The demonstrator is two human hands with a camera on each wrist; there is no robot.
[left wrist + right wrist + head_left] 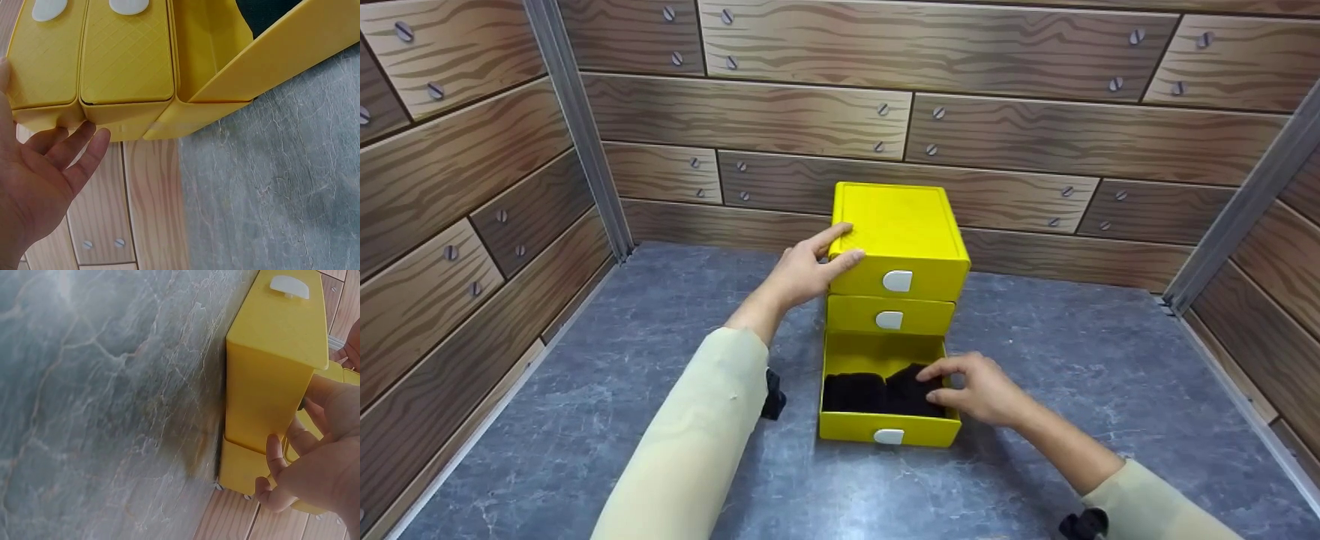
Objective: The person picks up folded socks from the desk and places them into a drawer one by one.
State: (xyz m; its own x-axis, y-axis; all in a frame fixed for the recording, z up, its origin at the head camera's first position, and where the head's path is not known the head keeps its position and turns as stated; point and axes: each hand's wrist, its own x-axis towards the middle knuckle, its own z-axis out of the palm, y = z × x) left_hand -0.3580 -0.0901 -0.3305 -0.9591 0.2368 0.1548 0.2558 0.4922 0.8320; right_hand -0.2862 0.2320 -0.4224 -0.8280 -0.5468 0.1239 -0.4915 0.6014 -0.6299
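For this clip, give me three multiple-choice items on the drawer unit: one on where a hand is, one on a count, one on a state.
1. Where does the left hand rest?
A. On the top left edge of the yellow drawer unit
B. Flat on the grey table
C. Inside the bottom drawer

2. How many drawers does the unit have?
A. Two
B. Three
C. Five

3. What state is the bottom drawer in?
A. Pushed fully shut
B. Taken out and turned over
C. Pulled open, with dark fabric inside

Answers:
1 A: its straight fingers lie on the unit's top corner in the head view.
2 B: three fronts, each with a white handle, are stacked there.
3 C: it juts forward, and the right hand reaches into it over the fabric.
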